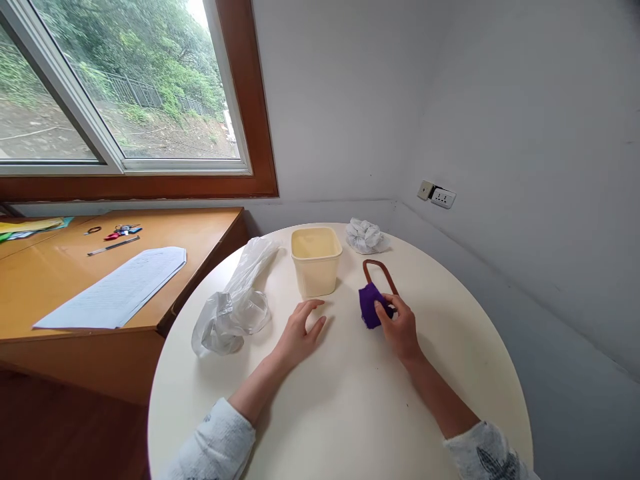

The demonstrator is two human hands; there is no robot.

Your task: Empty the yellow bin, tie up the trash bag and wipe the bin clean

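Observation:
My right hand (401, 328) grips a small purple pouch (369, 305) with a brown loop handle (380, 270) that lies on the round white table (350, 400). My left hand (300, 333) rests on the tabletop with its fingers spread, holding nothing, just in front of a cream square plastic tub (316, 260). The tub stands upright and open a little beyond both hands.
A crumpled clear plastic bag (235, 303) lies left of the tub, a bunched white bag (366, 235) behind it. A wooden desk (200, 233) on the left bears papers (117, 288), a pen and small items. A wall socket (443, 197) sits at right.

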